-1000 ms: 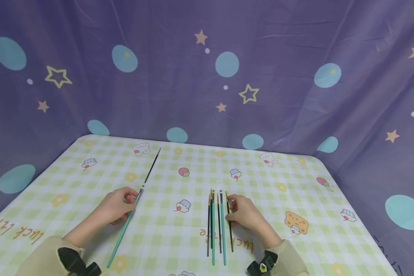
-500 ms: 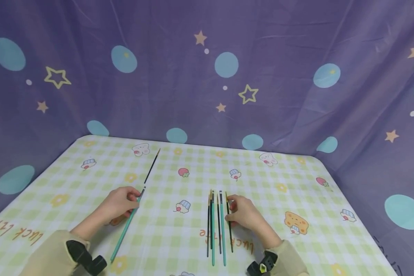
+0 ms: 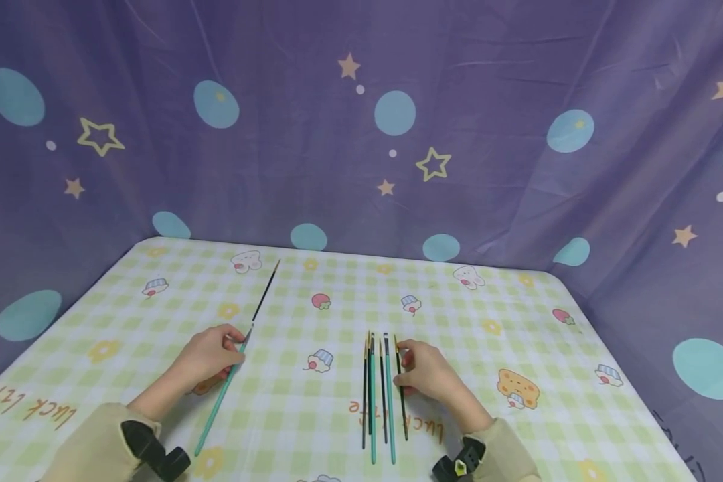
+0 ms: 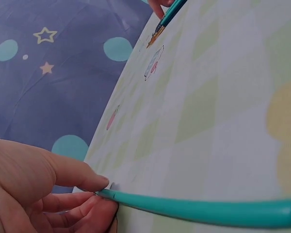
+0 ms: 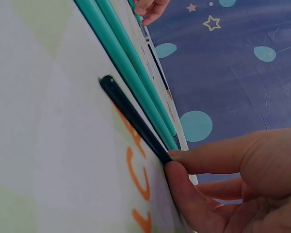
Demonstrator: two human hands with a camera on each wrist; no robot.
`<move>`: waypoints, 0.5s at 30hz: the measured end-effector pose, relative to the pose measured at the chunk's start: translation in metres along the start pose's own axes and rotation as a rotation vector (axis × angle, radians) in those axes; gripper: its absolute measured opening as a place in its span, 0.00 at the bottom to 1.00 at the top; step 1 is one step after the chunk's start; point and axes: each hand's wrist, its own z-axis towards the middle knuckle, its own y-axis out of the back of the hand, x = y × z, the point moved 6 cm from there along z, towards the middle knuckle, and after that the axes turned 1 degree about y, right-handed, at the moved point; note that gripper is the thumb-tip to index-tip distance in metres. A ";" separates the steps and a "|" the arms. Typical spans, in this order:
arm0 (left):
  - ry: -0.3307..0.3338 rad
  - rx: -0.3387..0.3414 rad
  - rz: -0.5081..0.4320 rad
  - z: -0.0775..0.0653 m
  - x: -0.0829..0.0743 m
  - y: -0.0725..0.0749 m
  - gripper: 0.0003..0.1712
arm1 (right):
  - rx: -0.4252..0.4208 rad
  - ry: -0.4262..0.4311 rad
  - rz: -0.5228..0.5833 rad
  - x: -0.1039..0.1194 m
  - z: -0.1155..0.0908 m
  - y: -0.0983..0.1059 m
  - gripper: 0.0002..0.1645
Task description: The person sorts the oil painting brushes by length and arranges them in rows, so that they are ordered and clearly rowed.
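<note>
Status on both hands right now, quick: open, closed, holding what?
Left hand: closed, pinching a teal paintbrush near its bristle end.
Right hand: closed, pinching a black paintbrush between thumb and finger.

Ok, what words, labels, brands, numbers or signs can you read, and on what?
"Luck Life": orange, on the tablecloth, left side.
"Luck" and a final "e": same orange print, rest partly hidden by the paintbrushes.
Dark lettering, tablecloth's right edge: too blurred to read.
Yellow mark, right wrist device: too small.
Paintbrushes: none legible.
</note>
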 end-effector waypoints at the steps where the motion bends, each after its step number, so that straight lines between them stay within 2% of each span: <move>1: -0.001 -0.002 -0.002 0.000 0.000 0.000 0.18 | -0.001 0.003 -0.001 0.000 0.000 0.000 0.35; 9: 0.004 0.000 -0.006 -0.002 0.003 0.002 0.18 | -0.001 0.014 -0.009 0.002 -0.001 0.000 0.36; 15: 0.007 0.013 -0.058 0.001 0.006 0.001 0.18 | -0.005 0.020 -0.018 0.003 -0.002 0.001 0.35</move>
